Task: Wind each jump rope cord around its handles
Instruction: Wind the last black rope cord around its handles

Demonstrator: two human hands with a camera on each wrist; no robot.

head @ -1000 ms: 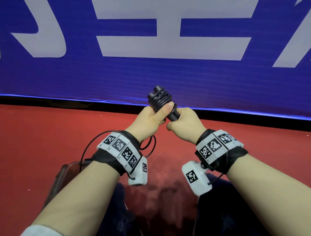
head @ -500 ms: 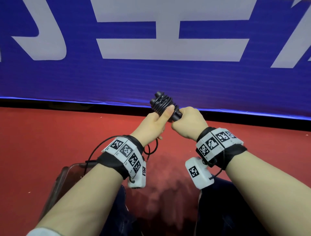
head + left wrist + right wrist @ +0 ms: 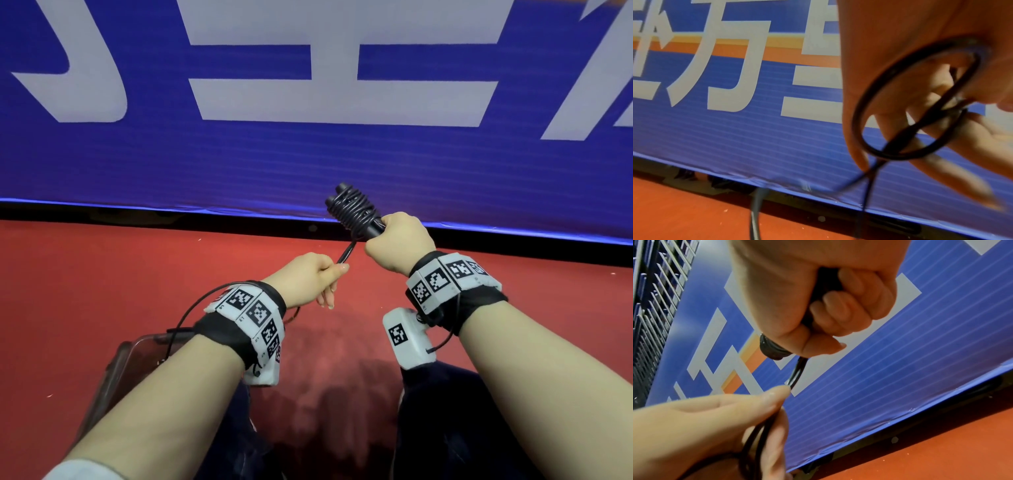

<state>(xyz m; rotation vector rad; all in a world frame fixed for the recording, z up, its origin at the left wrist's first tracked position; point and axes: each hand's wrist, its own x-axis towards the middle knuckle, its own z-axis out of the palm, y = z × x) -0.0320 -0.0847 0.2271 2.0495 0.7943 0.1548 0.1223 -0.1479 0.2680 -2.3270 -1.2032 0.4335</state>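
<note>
Head view shows black jump rope handles (image 3: 356,214), cord-wrapped, fisted in the right hand (image 3: 397,240) above red floor (image 3: 102,274). Left hand (image 3: 308,277) pinches the doubled cord (image 3: 346,253) below. Handle bases are hidden inside the fist.

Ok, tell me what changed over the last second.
The left hand came off the handles and drew down and left, pinching the cord taut. The right hand still grips the wound handles, shifted slightly right.

Black cord (image 3: 353,213) coiled round paired, tilted handles (image 3: 368,229)
</note>
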